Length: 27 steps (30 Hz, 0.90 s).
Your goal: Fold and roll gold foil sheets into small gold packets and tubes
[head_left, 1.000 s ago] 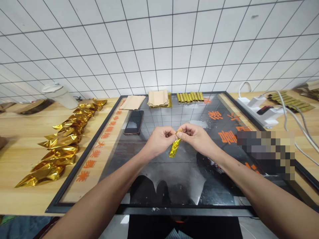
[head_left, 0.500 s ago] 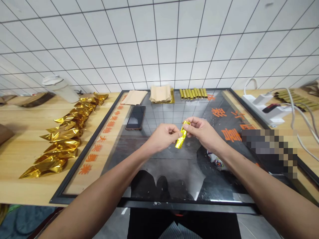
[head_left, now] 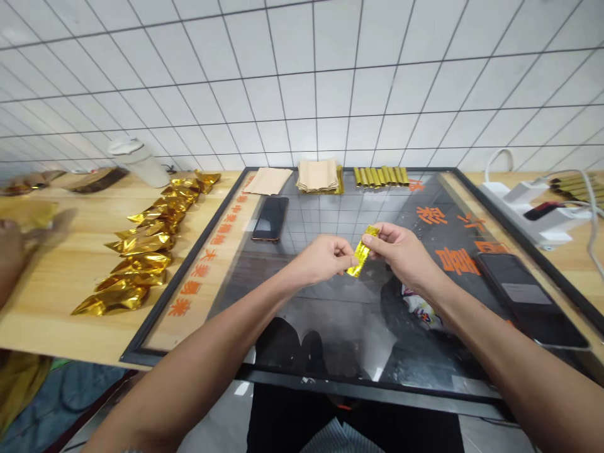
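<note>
Between both hands, above the black-framed glass board [head_left: 306,314], is a small strip of shiny gold foil paper [head_left: 362,254]. My left hand [head_left: 330,259] pinches its lower end between thumb and fingers. The upper end is gripped by my right hand [head_left: 392,244], its thumb lying on top of the foil. Beyond the hands, at the board's far edge, stand a stack of brown paper sheets [head_left: 318,175] and a row of rolled gold-paper tubes [head_left: 381,177].
A flat brown sheet [head_left: 268,180] and a phone [head_left: 270,218] lie left of the stack. Folded gold foil pieces [head_left: 146,242] line the wood table [head_left: 47,302]. Another person's hand [head_left: 9,255] is at far left. Right are a second phone [head_left: 526,296] and a power strip [head_left: 528,217].
The view has swung slightly left. Another person's hand with yellowish paper has come in at the left edge. The foil strip now looks broader and flatter; both hands still hold it.
</note>
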### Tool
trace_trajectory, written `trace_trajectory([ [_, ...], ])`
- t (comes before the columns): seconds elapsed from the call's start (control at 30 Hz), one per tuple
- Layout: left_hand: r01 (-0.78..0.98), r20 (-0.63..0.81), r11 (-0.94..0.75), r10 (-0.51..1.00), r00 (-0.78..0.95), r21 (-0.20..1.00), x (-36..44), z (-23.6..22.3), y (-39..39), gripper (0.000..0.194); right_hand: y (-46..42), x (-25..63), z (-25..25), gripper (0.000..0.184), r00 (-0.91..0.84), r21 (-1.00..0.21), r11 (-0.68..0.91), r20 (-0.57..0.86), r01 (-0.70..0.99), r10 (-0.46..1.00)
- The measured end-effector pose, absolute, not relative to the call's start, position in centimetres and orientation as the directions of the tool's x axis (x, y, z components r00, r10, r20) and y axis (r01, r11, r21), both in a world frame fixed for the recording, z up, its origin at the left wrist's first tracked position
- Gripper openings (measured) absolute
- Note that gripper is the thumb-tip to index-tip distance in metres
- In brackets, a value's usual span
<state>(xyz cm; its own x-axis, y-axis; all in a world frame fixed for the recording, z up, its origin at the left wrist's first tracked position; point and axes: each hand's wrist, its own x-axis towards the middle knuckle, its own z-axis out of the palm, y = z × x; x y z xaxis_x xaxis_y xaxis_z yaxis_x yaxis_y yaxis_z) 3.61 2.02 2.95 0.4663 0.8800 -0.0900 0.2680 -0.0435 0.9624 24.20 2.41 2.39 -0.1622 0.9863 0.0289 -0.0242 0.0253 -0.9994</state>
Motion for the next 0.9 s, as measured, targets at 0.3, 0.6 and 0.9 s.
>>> trace_trajectory([
  [0.3,0.107,-0.012,-0.025,0.942,0.336,0.994,4.4,2.1,2.3,0.028,2.0,24.0,2.0,0.048,-0.217,-0.999,-0.028,-0.034,0.031,0.976],
  [0.6,0.130,-0.179,0.139,0.909,0.377,0.982,4.6,2.8,1.9,0.019,2.2,24.3,1.8,0.048,-0.141,-0.997,0.026,0.016,0.067,0.990],
  [0.9,0.045,-0.160,0.153,0.939,0.306,0.987,4.8,3.1,2.0,0.024,2.0,23.6,2.1,0.049,-0.195,-1.000,-0.018,-0.023,0.024,0.981],
])
